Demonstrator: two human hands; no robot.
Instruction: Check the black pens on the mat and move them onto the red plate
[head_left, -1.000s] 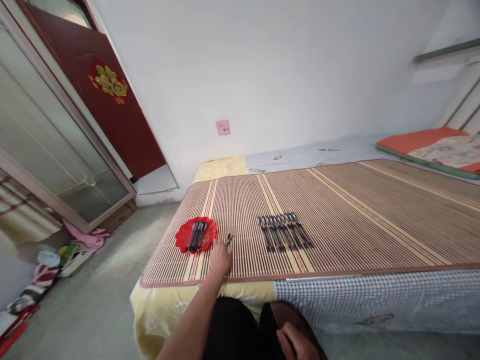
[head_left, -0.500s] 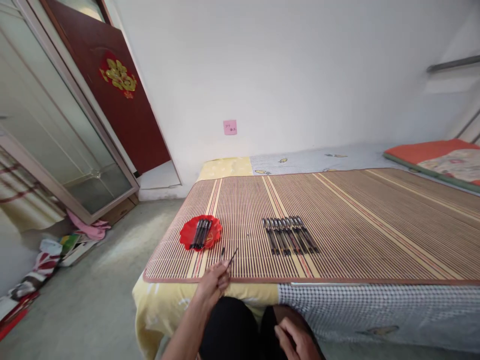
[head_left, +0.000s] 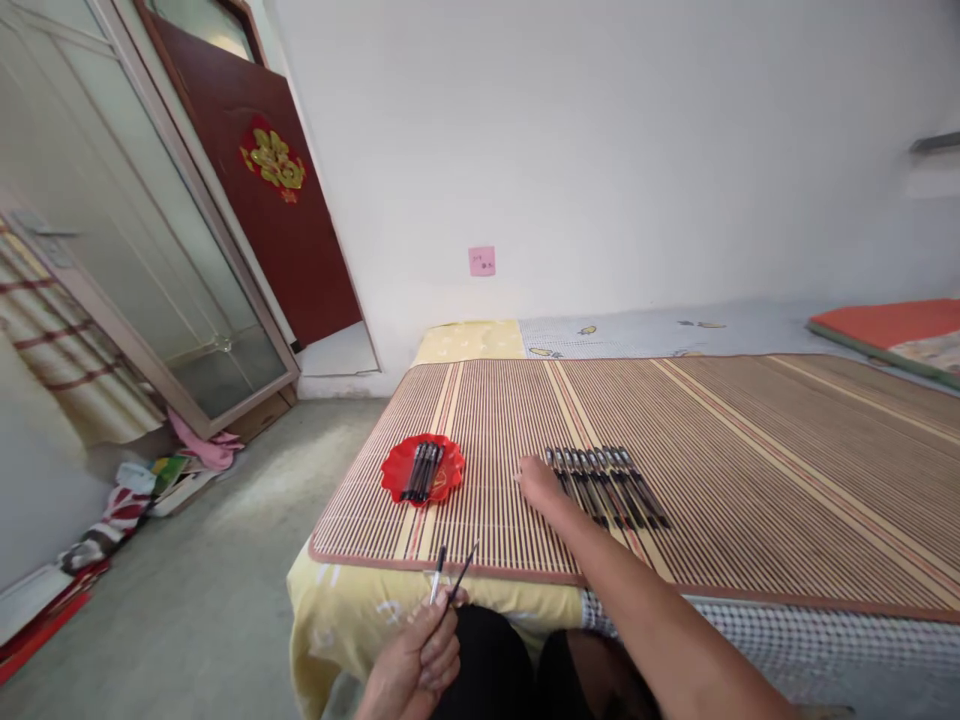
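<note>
- Fingers (head_left: 439, 640) of the left hand (head_left: 416, 665) pinch two thin pen refills (head_left: 448, 575) near the bed's edge.
- Right hand (head_left: 541, 482), fingers loosely open, touches the row of pens (head_left: 609, 487) on the bamboo mat (head_left: 750, 460).
- Red dish (head_left: 422, 470) holds more pens.

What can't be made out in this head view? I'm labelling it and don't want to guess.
- Right hand: its fingertips, and whether they touch the row of pens, hidden by the hand itself.
- Left hand: holds two thin pen parts, too small to identify; wrist cut off by the bottom edge.
- Pink note on the wall: writing too small to read.
- Pens in the red dish: count unclear.
</note>
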